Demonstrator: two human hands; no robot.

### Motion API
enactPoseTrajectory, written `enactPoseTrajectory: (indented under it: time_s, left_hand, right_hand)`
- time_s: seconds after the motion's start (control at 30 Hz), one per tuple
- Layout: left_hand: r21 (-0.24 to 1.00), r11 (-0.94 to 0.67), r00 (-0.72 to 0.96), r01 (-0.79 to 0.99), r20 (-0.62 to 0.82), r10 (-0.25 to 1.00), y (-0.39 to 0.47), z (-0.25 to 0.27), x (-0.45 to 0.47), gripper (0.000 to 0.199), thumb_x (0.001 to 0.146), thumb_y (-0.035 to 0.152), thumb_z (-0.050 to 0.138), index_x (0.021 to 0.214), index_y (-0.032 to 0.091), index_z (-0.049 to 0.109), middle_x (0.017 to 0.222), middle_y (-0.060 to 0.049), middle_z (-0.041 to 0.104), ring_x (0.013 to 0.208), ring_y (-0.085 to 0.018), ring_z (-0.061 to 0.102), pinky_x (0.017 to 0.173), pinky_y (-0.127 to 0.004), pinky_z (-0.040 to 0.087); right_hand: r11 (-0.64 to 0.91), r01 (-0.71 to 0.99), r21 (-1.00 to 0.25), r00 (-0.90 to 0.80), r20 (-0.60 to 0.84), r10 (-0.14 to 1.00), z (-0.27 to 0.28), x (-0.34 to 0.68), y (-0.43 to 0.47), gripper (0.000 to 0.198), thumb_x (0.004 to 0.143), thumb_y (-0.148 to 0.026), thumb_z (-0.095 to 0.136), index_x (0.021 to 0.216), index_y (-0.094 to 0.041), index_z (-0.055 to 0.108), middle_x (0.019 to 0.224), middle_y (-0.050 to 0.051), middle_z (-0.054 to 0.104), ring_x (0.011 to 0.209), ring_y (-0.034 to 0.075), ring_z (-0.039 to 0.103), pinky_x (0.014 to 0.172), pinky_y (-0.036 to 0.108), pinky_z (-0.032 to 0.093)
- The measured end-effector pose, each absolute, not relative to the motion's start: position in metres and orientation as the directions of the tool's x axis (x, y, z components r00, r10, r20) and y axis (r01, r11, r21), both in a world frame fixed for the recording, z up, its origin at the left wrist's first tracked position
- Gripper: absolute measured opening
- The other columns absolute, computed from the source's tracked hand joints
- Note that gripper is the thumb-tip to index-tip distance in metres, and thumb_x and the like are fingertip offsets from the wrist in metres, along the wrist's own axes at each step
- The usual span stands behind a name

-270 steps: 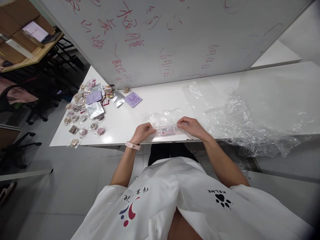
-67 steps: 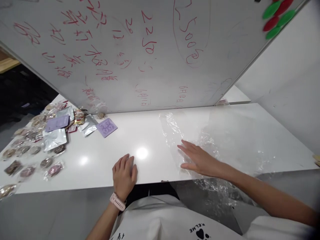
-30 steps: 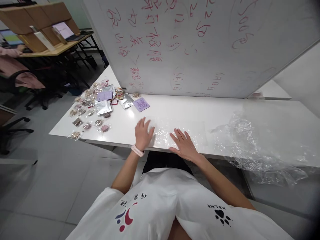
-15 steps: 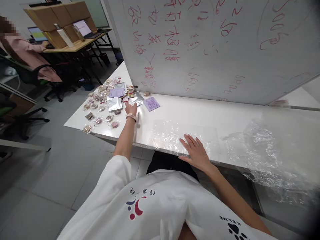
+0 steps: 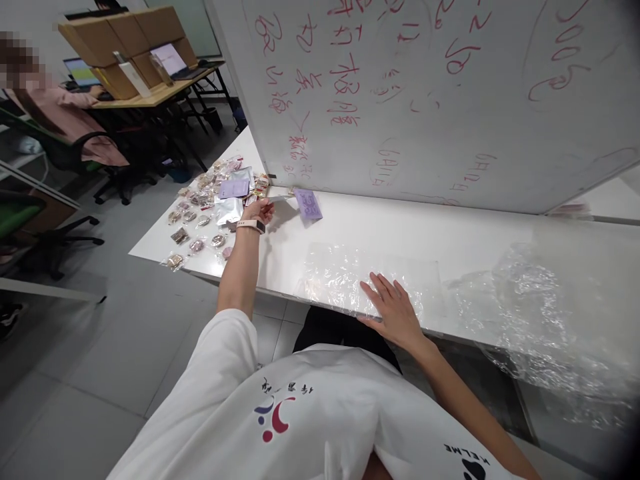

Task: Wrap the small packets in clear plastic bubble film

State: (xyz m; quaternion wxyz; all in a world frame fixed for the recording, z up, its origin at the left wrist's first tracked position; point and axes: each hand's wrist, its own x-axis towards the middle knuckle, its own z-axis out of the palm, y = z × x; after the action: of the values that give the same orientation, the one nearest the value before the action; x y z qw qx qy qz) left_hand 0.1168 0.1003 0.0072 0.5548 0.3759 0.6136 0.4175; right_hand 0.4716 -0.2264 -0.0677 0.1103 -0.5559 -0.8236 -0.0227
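Pinching a flat silver foil sachet [image 5: 278,199] at ten o'clock, left hand [image 5: 257,211] sits beside the purple square packet [image 5: 307,203]. Right hand [image 5: 395,312], fingers spread, presses flat on clear crinkled plastic film [image 5: 345,277] at six o'clock.

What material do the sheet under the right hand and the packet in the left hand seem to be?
The sheet looks like thin clear plastic film: glossy, crinkled, with the table showing through. The packet seems to be silver foil, grey and shiny, though blur leaves this uncertain.

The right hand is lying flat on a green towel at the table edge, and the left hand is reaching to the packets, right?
Not quite. In the head view the right hand lies flat on a clear plastic bag, not a green towel. The left hand does reach to the packets.
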Motion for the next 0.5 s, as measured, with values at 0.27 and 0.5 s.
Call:
enactPoseTrajectory:
  time_s: [0.27, 0.5]
  left_hand:
    - [0.891, 0.274, -0.024, 0.362, -0.285, 0.958, 0.057, -0.011, 0.134, 0.026, 0.083, 0.036, 0.070, 0.070, 0.016, 0.059, 0.064, -0.004, 0.063, 0.067, -0.018, 0.067, 0.063, -0.028, 0.050]
    - [0.587, 0.297, -0.454, 0.753, 0.138, 0.880, 0.054, -0.009, 0.091, 0.015, 0.089, 0.030, 0.056, 0.086, 0.020, 0.066, 0.094, -0.011, 0.072, 0.102, -0.029, 0.064, 0.089, -0.039, 0.046]
  right_hand:
    - [0.385, 0.917, -0.103, -0.358, 0.213, 0.909, -0.068, 0.472, -0.227, 0.074, 0.095, -0.056, 0.051, 0.158, -0.025, 0.026, 0.164, 0.011, 0.025, 0.151, 0.028, 0.023, 0.122, 0.052, 0.020]
    - [0.388, 0.917, -0.094, -0.358, 0.232, 0.904, -0.072, 0.473, -0.227, 0.073, 0.097, -0.052, 0.049, 0.160, -0.028, 0.021, 0.163, 0.010, 0.027, 0.150, 0.028, 0.026, 0.120, 0.052, 0.024]
